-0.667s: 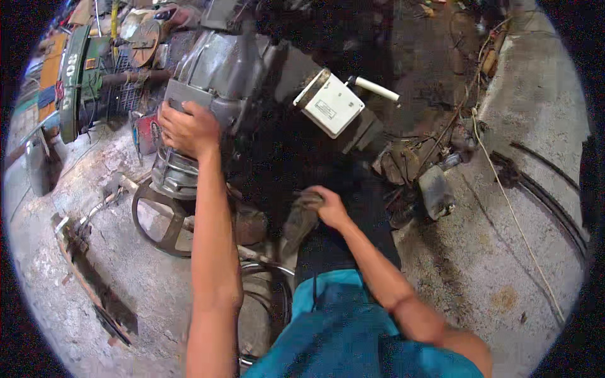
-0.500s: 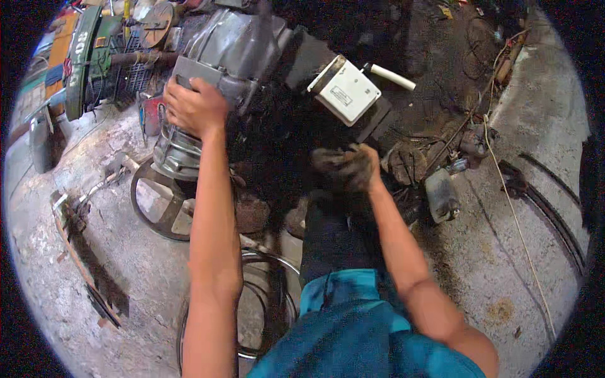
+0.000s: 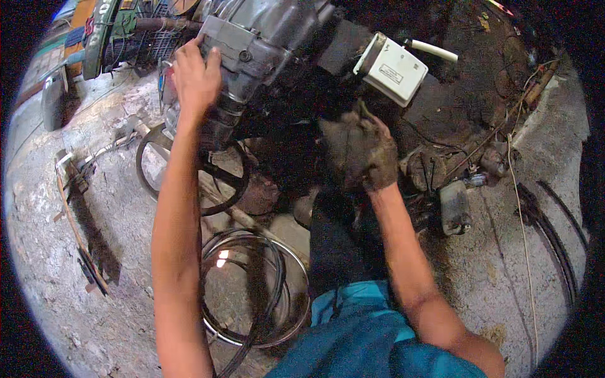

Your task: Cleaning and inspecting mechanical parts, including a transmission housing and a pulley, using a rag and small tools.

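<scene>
Item: ribbed grey metal casing (image 3: 277, 50), at upper centre-left, tilted; visible face whole, no part seen lifted off.

Left hand (image 3: 196, 82): on the casing's near left edge, thumb well apart from the fingers, wide and unclenched.

Right hand (image 3: 382, 165): closed on a dark, grimy cloth (image 3: 346, 148), bunched over the fingers, apart from the casing.

Progress: casing steadied, cloth taken up; how much remains cannot be told.

Adjacent: spoked wheel (image 3: 224, 174) below the casing; silver hoop (image 3: 307, 277); white box (image 3: 394, 72) beyond the cloth.
</scene>
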`<move>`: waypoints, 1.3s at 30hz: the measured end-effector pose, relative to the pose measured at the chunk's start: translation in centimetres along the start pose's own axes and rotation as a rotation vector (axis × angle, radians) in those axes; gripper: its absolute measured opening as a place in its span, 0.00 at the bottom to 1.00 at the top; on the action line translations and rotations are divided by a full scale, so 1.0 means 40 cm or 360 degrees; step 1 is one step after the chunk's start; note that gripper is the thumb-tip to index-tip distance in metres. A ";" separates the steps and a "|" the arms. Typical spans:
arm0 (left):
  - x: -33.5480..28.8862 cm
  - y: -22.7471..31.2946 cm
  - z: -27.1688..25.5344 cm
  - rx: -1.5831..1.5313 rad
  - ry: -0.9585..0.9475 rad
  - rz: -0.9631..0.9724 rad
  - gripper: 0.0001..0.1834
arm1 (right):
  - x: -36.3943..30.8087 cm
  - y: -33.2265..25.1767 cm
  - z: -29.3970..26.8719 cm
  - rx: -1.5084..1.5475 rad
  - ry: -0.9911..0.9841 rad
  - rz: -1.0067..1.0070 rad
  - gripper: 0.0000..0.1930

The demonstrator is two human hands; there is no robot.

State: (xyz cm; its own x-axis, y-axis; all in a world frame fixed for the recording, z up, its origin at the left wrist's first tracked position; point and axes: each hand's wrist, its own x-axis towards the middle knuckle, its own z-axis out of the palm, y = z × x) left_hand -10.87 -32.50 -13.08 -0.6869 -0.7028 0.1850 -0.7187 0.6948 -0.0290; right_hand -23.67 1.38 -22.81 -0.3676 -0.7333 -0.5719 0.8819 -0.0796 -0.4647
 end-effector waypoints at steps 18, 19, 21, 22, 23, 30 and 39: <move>-0.042 0.037 -0.015 -0.0023 0.0306 0.0165 0.24 | 0.087 0.318 0.371 -0.0479 0.0977 -0.0488 0.25; -0.035 0.060 -0.011 -0.0058 0.0285 0.0151 0.25 | 0.128 0.303 0.379 -0.0661 0.1132 -0.0744 0.26; -0.030 0.088 0.003 -0.0084 0.0265 0.0165 0.25 | 0.157 0.343 0.437 -0.0988 0.1260 -0.0995 0.28; -0.029 0.096 0.007 -0.0068 0.0239 0.0147 0.25 | 0.142 0.403 0.454 -0.1130 0.1227 -0.0978 0.29; -0.027 0.094 0.019 -0.0080 0.0289 0.0191 0.25 | 0.131 0.457 0.436 -0.1101 0.1259 -0.1012 0.28; -0.053 0.054 -0.020 -0.0002 0.0227 0.0082 0.26 | 0.083 0.403 0.371 -0.1002 0.0964 -0.0662 0.21; -0.032 0.085 -0.002 -0.0063 0.0218 0.0089 0.26 | 0.038 0.568 0.299 -0.1154 0.0468 -0.0650 0.18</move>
State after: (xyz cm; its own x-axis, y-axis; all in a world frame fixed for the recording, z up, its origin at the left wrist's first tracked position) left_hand -12.43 -29.22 -13.36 -0.7028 -0.6371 0.3164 -0.6728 0.7398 -0.0049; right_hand -0.68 -9.63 -26.16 -0.7623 -0.5296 -0.3719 0.2974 0.2238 -0.9282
